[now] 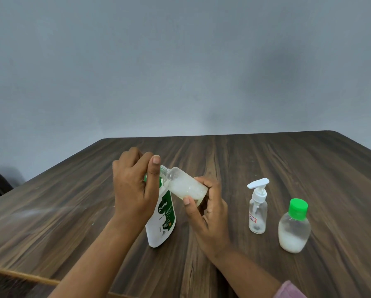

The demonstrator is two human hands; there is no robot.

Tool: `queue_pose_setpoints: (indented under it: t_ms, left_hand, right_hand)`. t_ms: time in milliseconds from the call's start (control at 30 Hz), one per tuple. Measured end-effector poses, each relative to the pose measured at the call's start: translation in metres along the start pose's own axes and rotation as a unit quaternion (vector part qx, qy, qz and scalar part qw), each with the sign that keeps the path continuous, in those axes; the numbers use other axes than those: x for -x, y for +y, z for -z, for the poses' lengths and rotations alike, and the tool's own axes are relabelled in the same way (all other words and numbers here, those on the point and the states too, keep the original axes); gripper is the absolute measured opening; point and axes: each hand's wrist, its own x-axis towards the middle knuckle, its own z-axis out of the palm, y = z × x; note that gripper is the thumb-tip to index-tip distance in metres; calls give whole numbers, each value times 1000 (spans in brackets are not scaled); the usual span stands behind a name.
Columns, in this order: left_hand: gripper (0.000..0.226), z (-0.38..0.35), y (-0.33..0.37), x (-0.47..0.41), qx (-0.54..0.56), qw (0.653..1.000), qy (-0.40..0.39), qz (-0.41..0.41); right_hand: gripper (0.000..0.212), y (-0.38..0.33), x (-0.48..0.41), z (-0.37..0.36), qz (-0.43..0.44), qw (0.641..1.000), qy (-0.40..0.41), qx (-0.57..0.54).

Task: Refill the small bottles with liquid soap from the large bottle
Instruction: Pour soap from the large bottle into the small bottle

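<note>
Large bottle — white with a green label, standing upright on the table near its front centre; its top is hidden behind the left hand. The left hand's grip is curling closed around something green at the bottle's top, though what exactly it is clamping cannot be told.

Uncapped small bottle — clear, lying tilted in the air with its threaded open neck pointing left toward the top of the large bottle, whitish soap pooling in its lower side. The right hand is holding it, grip clamped on its base end between thumb and fingers.

Pump bottle — clear, white pump head, standing upright to the right of the hands, well apart from them; a trace of liquid is showing at its bottom.

Green-capped bottle — clear, rounded, standing upright just right of the pump bottle, whitish soap filling its lower part.
</note>
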Motion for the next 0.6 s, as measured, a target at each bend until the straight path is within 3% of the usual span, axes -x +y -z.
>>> queue_pose_setpoints:
  t_ms: [333, 600]
  left_hand:
    - [51, 4, -3, -11, 15, 1000, -15, 13]
    - [48, -1, -2, -1, 18, 1000, 7, 10]
  right_hand:
    - [37, -1, 1, -1, 5, 1000, -7, 20]
    - [36, -1, 0, 1, 5, 1000, -2, 10]
